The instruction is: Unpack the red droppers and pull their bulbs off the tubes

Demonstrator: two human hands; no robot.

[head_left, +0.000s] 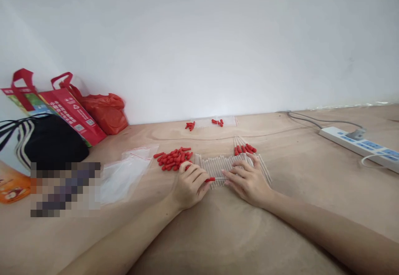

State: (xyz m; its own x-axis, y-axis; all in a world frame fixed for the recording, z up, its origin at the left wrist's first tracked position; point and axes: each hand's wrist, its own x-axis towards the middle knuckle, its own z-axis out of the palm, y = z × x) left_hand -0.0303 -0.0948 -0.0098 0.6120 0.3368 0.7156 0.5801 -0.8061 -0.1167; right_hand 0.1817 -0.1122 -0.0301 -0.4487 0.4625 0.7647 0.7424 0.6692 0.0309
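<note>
Between the fingers of my left hand [190,186] is a red rubber bulb [210,179]. My right hand [249,182] pinches a thin glass dropper tube [220,179], whose end meets the bulb; how deep it sits inside I cannot tell. Under and behind both hands lies a row of loose glass tubes [215,165], partly hidden by the right hand. A pile of red rubber bulbs [173,158] is just beyond my left hand. Past my right hand, several droppers with red bulbs [245,149] lie together, their clear tips pointing toward the wall.
Near the wall lie a clear bag [230,120] and small groups of red bulbs [190,125]. Flat plastic zip bags [124,177] are at the left. Farther left stand a black drawstring bag [56,142] and red bags [104,112]. A power strip [361,145] with cables sits at the right.
</note>
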